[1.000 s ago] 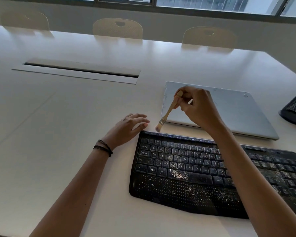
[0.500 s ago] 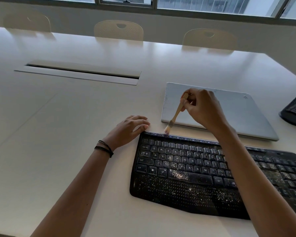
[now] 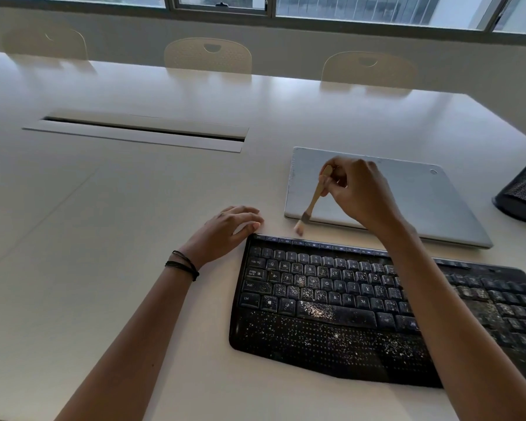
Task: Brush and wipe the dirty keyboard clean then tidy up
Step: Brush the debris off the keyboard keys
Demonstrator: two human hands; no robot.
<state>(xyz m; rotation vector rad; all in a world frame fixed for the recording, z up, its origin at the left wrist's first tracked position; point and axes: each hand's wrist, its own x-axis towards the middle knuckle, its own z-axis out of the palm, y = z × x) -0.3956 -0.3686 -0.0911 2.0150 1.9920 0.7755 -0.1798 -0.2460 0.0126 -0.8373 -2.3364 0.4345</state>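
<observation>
The wide pale surface carries everything. The black keyboard lies at its near side, straight in front of the person, with its long axis running left to right and its right end slanting a little closer to them. Pale specks dot the keys and lie thickest on the space bar and palm rest, so I'd say the brushing has hardly begun. Just beyond the keyboard's far edge sits a closed silver laptop. Both hands are at that far edge, toward the keyboard's left end. The right hand is raised over the laptop's near left part, its forearm crossing above the keys and its fingers pinched round the top of a small wooden brush. The left hand rests palm-down on the surface, loose and holding nothing. Its fingertips are just beside the keyboard's far left corner, though I can't tell if they touch it. The brush slants down and leftward, and its bristles hang in the gap between laptop and keyboard, just short of the top row. A short draw toward the person would set them on the keys, and the left hand looks placed to steady the keyboard.
</observation>
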